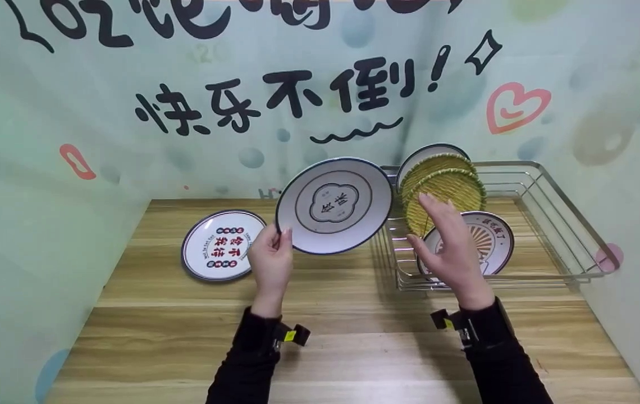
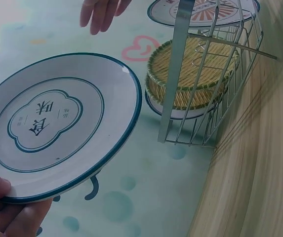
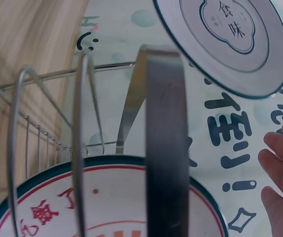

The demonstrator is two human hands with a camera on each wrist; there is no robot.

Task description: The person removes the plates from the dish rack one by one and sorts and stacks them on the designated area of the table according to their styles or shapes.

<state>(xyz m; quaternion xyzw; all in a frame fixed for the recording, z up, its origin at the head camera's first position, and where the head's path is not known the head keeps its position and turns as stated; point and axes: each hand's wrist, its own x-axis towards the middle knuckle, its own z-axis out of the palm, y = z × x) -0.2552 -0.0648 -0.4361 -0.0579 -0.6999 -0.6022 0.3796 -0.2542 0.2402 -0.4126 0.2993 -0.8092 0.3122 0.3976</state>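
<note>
A white plate [image 1: 334, 205] with a dark blue-green rim and a cloud-shaped emblem is tilted up in the air. My left hand [image 1: 272, 264] pinches its lower left edge between thumb and fingers; the left wrist view shows the same plate [image 2: 57, 123] from closer by. My right hand [image 1: 452, 252], fingers extended and holding nothing, hovers over the left part of a wire basket [image 1: 572, 224]. Inside the basket stand two round woven trays [image 1: 449, 193], a white plate [image 1: 438, 150] behind them and a plate with a sunburst print [image 1: 499, 241] in front, partly hidden by the right hand.
On the wooden table [image 1: 342, 348], at left, lies a white plate with red and dark lettering [image 1: 222, 238]. A printed curtain [image 1: 230, 163] hangs behind the table. The basket's flat metal rim [image 3: 166, 138] stands upright close to the right wrist camera.
</note>
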